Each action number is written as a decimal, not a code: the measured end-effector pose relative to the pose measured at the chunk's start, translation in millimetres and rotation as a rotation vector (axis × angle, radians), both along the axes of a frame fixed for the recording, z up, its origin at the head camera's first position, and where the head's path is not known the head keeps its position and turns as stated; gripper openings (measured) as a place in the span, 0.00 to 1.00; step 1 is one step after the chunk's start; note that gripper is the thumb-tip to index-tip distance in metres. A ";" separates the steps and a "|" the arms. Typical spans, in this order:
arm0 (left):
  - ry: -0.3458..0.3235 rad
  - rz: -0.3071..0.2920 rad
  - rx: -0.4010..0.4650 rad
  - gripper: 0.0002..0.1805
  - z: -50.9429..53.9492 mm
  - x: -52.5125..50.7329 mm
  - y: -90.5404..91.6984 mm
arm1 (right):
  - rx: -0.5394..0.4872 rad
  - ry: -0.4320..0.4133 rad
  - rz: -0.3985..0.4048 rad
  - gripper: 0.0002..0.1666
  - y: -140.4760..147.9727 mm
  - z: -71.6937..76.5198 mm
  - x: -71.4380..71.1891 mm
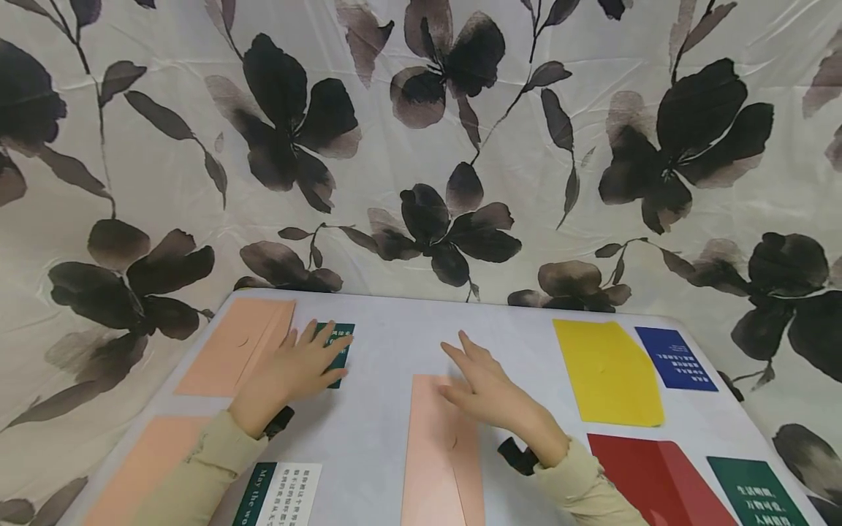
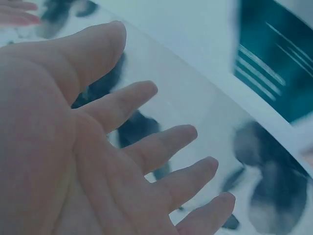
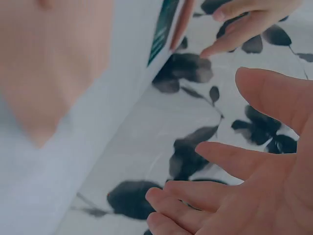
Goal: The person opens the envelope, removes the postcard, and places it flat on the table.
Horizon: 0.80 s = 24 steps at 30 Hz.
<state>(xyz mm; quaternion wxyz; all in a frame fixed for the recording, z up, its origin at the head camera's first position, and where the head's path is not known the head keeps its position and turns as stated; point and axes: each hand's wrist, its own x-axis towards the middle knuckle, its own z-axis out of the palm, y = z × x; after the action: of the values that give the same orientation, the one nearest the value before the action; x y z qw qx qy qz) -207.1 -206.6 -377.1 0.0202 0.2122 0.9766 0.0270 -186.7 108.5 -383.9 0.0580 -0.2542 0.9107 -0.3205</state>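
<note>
My left hand [image 1: 289, 374] hovers with spread fingers over a dark green card [image 1: 340, 363] and the edge of a peach envelope [image 1: 233, 343] at the back left. In the left wrist view its palm and fingers [image 2: 142, 152] are bare, holding nothing. Above the far end of another peach envelope [image 1: 434, 446], in the middle of the table, is my right hand [image 1: 490, 391]. Its fingers extend loosely, and the right wrist view shows nothing in the palm [image 3: 264, 196]. Below the left hand lies a green-and-white printed card [image 1: 286, 493].
On the right side of the white table [image 1: 500, 314] lie a yellow envelope [image 1: 608, 372], a blue card [image 1: 676, 358], a red envelope [image 1: 658, 478] and a green card [image 1: 756, 489]. A third peach envelope [image 1: 148, 467] is at the front left. Behind hangs a floral cloth [image 1: 368, 175].
</note>
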 end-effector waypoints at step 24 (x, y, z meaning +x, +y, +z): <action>-0.241 -0.123 -0.011 0.64 -39.2 37.9 130.3 | 0.107 -0.077 -0.063 0.46 71.1 -44.6 45.7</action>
<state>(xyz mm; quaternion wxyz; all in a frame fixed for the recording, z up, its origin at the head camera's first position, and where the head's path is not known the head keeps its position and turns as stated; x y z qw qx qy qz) -169.2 -76.4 -416.3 0.1403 0.2666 0.9525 0.0455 -141.1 179.7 -428.5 0.0962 -0.2096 0.9311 -0.2827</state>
